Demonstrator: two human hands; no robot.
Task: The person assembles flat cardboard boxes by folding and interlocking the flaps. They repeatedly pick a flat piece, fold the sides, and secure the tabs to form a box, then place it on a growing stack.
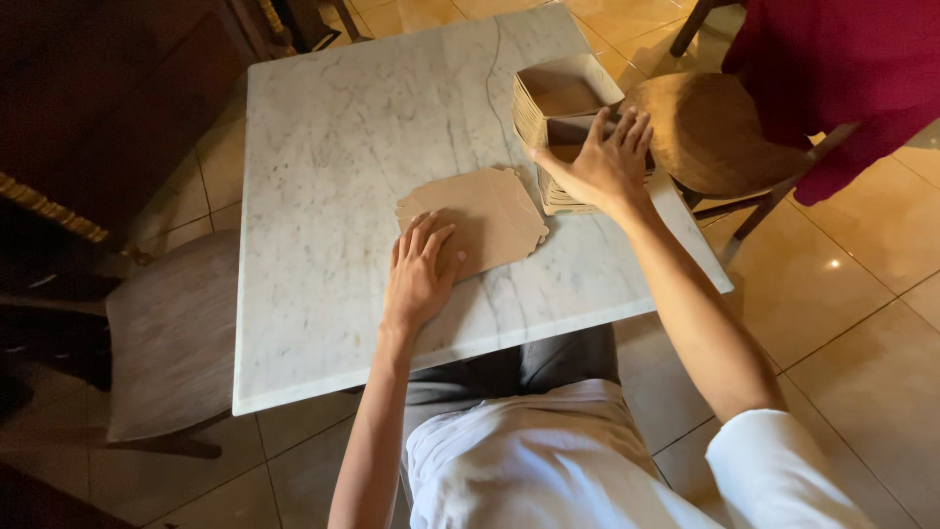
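left hand [419, 274]: flat, open, pressing the flat cardboard blanks [480, 217] on the marble counter [343, 147]
right hand [602, 162]: fingers spread, resting on stacked cardboard trays [563, 98], gripping nothing
top trays: look empty

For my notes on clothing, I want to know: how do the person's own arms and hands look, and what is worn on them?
Both arms are bare from the wrist up past the elbow. The left hand and the right hand wear no gloves, and no rings, watch or bracelet can be seen. A short white sleeve covers the right upper arm; it belongs to a white shirt. The left sleeve is out of view.
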